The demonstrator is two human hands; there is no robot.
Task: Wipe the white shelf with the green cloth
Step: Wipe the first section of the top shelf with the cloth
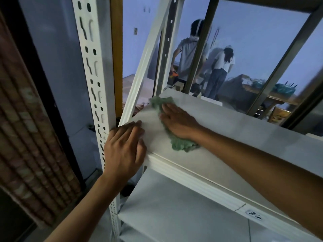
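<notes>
- Right now your right hand (176, 119) lies flat, fingers straight, pressing the green cloth (174, 135) onto the top board of the white shelf (244, 130).
- Crumpled, the cloth sits near the board's left end, poking out beyond your fingertips and under your wrist.
- Your left hand (125, 147) rests on the near-left corner of that board, fingers loosely extended over the edge, holding nothing, just beside the slotted white upright (90, 67).
- Your two hands are close together but apart.
- Below, a lower white board (174, 212) of the same shelf shows.
- Beyond the shelf, two people (204, 58) stand with their backs to you near a wooden tabletop (272, 96) carrying small items too blurred to name.
</notes>
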